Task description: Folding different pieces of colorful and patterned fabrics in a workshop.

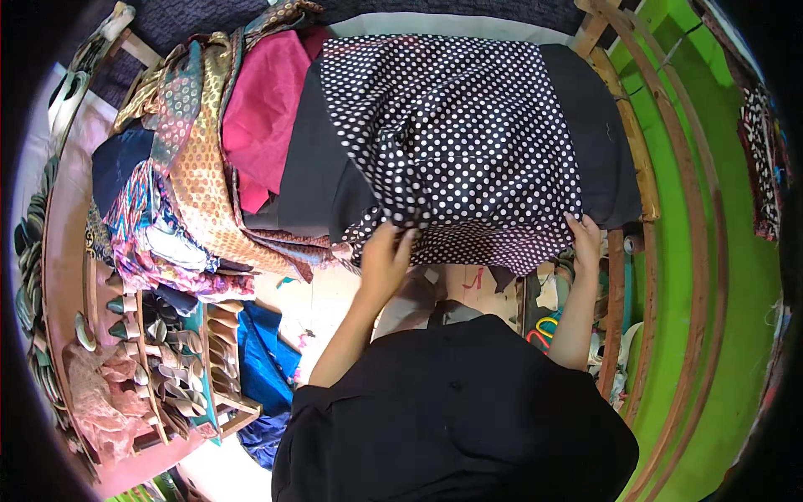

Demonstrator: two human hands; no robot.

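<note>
A black fabric with white polka dots [493, 125] lies spread over the middle of the work surface, its near edge hanging down toward me. Black cloth [594, 134] shows from under it on the right and also on the left. My left hand [386, 255] is closed on the dotted fabric at its lower left, where it bunches into folds. At the lower right corner, my right hand [586, 240] pinches the same edge between thumb and fingers. Some fingertips of both hands are hidden by the cloth.
Left of the dotted fabric lie a pink cloth [266, 113], a gold patterned cloth [209, 142] and a multicoloured bundle [159, 243]. Racks of shoes [176, 368] stand at lower left, beside blue cloth [266, 343]. Red-yellow scissors handles [542, 333] show below my right forearm; wooden rails [690, 226] run along the right.
</note>
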